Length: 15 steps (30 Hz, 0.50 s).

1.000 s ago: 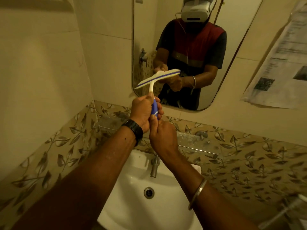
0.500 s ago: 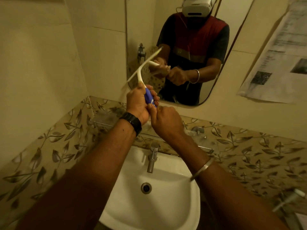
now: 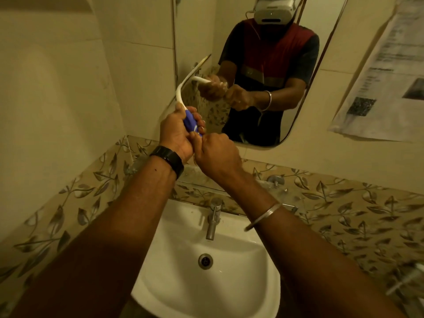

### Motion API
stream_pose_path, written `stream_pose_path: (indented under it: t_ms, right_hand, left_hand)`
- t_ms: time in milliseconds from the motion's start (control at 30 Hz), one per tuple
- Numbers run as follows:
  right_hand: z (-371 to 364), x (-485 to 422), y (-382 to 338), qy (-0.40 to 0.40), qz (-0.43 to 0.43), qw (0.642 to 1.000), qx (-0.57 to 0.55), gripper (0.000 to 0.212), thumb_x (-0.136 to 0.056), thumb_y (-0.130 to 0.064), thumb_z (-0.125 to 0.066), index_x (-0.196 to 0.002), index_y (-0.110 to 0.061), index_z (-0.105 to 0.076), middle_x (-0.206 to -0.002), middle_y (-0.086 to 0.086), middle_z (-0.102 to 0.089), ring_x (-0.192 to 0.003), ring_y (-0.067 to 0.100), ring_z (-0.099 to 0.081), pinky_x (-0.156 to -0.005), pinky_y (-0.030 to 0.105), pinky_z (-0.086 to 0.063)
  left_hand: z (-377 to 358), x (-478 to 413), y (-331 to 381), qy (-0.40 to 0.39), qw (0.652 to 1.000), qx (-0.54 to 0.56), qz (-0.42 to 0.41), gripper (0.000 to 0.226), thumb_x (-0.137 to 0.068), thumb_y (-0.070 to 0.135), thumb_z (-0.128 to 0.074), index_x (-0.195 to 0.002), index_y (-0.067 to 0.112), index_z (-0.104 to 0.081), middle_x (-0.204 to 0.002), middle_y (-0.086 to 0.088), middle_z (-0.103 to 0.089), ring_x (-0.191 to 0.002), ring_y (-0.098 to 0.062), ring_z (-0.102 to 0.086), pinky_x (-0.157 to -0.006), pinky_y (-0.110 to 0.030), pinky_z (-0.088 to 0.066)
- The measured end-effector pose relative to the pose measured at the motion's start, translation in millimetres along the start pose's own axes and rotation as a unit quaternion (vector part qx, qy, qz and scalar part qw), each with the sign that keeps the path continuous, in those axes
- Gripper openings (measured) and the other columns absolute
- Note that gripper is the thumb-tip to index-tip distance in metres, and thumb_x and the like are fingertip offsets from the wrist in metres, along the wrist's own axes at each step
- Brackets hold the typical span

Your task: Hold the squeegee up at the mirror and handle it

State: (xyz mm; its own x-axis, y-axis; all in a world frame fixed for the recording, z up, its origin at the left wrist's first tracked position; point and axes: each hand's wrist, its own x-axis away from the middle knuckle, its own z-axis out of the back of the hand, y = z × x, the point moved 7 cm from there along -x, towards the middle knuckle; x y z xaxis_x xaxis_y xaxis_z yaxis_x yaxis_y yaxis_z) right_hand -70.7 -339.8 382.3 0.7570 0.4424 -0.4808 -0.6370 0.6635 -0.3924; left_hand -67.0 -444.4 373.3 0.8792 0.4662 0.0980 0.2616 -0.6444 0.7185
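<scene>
A small squeegee with a white neck and a blue grip is held up at the left edge of the wall mirror. My left hand, with a black watch on its wrist, grips the blue handle. My right hand, a metal bangle on its forearm, sits fingers curled against the handle's lower end. The blade lies tilted against the glass near the mirror's left side. The mirror reflects both hands and the person's torso.
Below the hands is a white washbasin with a steel tap. A glass shelf runs under the mirror along leaf-patterned tiles. A sheet of newspaper hangs on the right wall. The left wall is plain cream tile.
The squeegee has swung from lying crosswise in front of the mirror to steeply tilted, its blade now at the mirror's left edge. Both hands stayed on the handle and rose slightly.
</scene>
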Motion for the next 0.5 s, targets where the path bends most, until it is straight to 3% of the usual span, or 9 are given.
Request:
stream_pose_path:
  t_ms: [133,300,500]
  right_hand:
    - [-12.3,24.8,27.8,-0.026,-0.003,0.999,0.038,0.056,-0.108,-0.053,-0.034,-0.069,-0.019,-0.055,-0.056,-0.003,-0.05,-0.049,0.015,-0.051,-0.047,0.029,-0.04]
    - [-23.3,62.4,55.6,-0.059,-0.045,0.996,0.042,0.06,-0.107,-0.055,-0.033,-0.076,-0.014,-0.064,-0.06,0.001,-0.056,-0.052,0.017,-0.055,-0.056,0.037,-0.055]
    - [14.7,18.0,-4.8,0.018,0.023,1.0,-0.001,0.059,-0.107,-0.052,-0.035,-0.068,-0.016,-0.06,-0.054,-0.004,-0.05,-0.047,0.013,-0.05,-0.046,0.028,-0.037]
  left_hand:
    - [8.8,0.6,-42.0,0.014,0.999,0.012,0.046,0.045,-0.11,0.04,-0.04,-0.081,0.01,-0.058,-0.063,-0.004,-0.053,-0.051,-0.016,-0.051,-0.048,-0.023,-0.042]
    - [16.6,15.9,-87.1,-0.002,0.995,0.007,0.102,0.044,-0.111,0.038,-0.037,-0.081,0.01,-0.055,-0.061,-0.003,-0.052,-0.048,-0.015,-0.049,-0.045,-0.022,-0.041]
    - [-7.0,13.6,-2.2,-0.042,0.999,0.01,-0.013,0.042,-0.11,0.037,-0.04,-0.082,0.01,-0.057,-0.063,-0.002,-0.054,-0.051,-0.014,-0.05,-0.048,-0.023,-0.042]
